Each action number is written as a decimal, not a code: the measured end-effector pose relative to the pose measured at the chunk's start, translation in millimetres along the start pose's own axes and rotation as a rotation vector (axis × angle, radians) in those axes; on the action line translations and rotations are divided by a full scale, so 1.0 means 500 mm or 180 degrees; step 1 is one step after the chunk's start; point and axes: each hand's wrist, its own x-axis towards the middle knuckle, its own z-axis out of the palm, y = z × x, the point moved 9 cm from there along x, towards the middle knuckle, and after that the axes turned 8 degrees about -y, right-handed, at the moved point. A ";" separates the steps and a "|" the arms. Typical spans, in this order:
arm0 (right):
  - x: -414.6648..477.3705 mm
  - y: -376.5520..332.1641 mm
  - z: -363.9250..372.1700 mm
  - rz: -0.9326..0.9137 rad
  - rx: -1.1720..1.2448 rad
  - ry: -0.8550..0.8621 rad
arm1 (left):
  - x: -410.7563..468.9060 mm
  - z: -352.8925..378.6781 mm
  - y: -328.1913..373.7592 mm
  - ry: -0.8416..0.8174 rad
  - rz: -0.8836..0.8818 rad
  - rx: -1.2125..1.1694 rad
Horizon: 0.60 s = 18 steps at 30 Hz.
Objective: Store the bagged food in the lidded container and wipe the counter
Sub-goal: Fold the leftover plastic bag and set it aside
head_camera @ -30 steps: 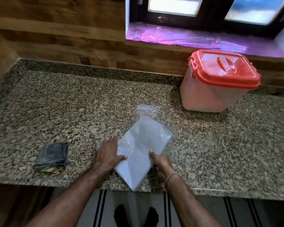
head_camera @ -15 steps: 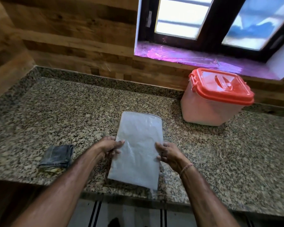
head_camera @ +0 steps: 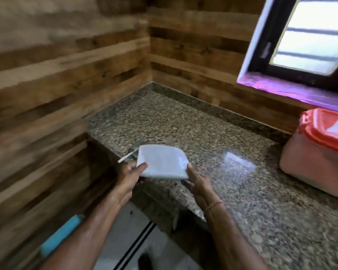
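A flat white bag of food [head_camera: 161,161] is held up off the speckled granite counter [head_camera: 232,191], near its left front edge. My left hand [head_camera: 131,172] grips the bag's left edge with the thumb on top. My right hand [head_camera: 196,177] holds its right edge. The pink container with a shut orange lid [head_camera: 318,151] stands at the far right of the counter, against the back wall. The folded grey cloth [head_camera: 136,146] is mostly hidden behind the bag; only a corner shows.
Wood-panelled walls close the counter on the left and at the back. A window with a purple-lit sill [head_camera: 293,90] sits above the container. A blue bar-like object [head_camera: 61,233] shows low on the left, beside the floor.
Both hands have lifted the bag off the counter. The view has swung left, so the container now sits at the right edge and the cloth lies behind the bag.
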 end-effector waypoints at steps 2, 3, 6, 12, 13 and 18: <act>-0.017 0.082 0.043 0.0411 -0.0292 -0.0111 | -0.066 -0.086 -0.032 0.0327 -0.0014 0.0022; -0.030 0.117 0.070 0.0512 -0.0424 -0.0166 | -0.100 -0.130 -0.052 0.0513 -0.0051 -0.0006; -0.070 0.200 0.181 0.0528 -0.0592 -0.0669 | -0.202 -0.268 -0.124 0.1195 -0.0288 -0.0441; -0.167 0.350 0.380 0.0580 -0.1766 -0.1770 | -0.354 -0.481 -0.254 0.1294 -0.0657 -0.1723; -0.176 0.376 0.405 0.0605 -0.1916 -0.1868 | -0.374 -0.504 -0.272 0.1288 -0.0717 -0.1700; -0.209 0.533 0.550 0.0479 -0.2779 -0.1922 | -0.466 -0.673 -0.376 0.1659 -0.0801 -0.1868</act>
